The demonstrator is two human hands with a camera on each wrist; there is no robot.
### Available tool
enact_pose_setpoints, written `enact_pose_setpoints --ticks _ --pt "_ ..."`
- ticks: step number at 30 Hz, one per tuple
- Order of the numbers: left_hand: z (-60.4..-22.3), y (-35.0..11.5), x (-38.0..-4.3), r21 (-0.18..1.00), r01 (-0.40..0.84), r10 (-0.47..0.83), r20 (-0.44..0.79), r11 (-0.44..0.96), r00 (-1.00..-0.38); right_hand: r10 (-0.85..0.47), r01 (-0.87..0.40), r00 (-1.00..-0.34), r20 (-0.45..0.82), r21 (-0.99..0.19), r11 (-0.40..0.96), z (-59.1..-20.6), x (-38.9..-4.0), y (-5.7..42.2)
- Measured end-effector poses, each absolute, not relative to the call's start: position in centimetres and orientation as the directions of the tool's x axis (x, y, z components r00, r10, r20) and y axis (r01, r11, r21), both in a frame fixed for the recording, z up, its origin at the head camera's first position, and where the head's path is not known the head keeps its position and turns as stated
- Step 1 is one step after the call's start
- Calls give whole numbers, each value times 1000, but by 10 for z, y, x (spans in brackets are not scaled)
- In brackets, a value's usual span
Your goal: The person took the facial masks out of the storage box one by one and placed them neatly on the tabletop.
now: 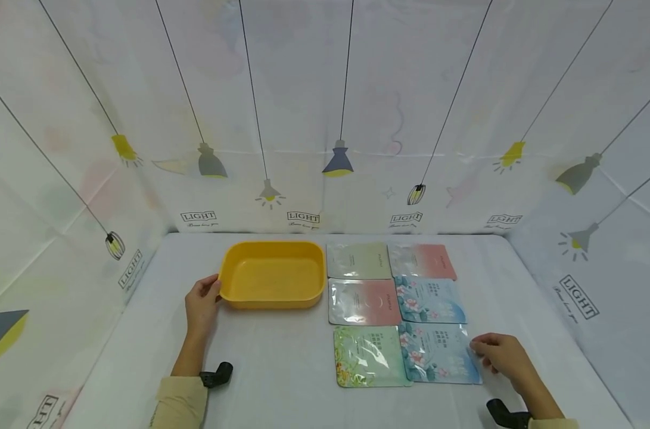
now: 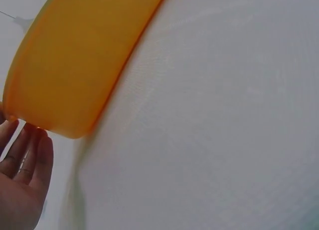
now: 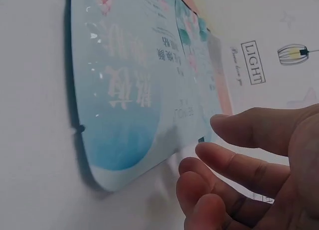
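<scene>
At the yellow plastic tray, my left hand pinches the left rim near its front corner. In the left wrist view, fingers press against the end of the tray; the thumb's contact is mostly hidden. To the right of the tray, flat face mask sachets lie in two columns. My right hand hovers by the right edge of the front blue floral sachet. The right wrist view shows a gap between thumb and index finger, beside the sachet's edge, holding nothing.
Behind that sachet lies another blue one, then a pink one. The left column has a green floral sachet, a pink one and a pale green one. Lamp-printed cloth walls enclose the white table.
</scene>
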State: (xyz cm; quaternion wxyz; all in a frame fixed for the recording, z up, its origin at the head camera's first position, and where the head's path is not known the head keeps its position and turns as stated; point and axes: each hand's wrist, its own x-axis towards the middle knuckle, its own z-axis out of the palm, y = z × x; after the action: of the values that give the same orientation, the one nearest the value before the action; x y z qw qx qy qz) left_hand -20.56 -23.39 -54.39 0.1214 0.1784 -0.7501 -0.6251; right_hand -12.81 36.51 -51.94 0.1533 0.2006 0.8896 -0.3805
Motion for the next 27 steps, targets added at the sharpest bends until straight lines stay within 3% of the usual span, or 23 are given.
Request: enact_pose_setpoints --ticks 7,14,20,27 --pt "-541 -236 -205 977 -137 -415 -58 163 -908 208 399 -913 -352 -653 644 -510 -145 357" --pt "-543 -236 -207 963 -149 -428 -40 225 -903 183 321 -946 -269 -677 663 -535 -177 360" --pt "-541 -237 -212 927 -115 -454 64 357 -889 177 293 -955 -237 -681 671 -492 -188 320" --pt "-528 -235 -220 864 -178 -492 89 471 -866 114 161 -987 -116 -625 764 -480 -213 300"
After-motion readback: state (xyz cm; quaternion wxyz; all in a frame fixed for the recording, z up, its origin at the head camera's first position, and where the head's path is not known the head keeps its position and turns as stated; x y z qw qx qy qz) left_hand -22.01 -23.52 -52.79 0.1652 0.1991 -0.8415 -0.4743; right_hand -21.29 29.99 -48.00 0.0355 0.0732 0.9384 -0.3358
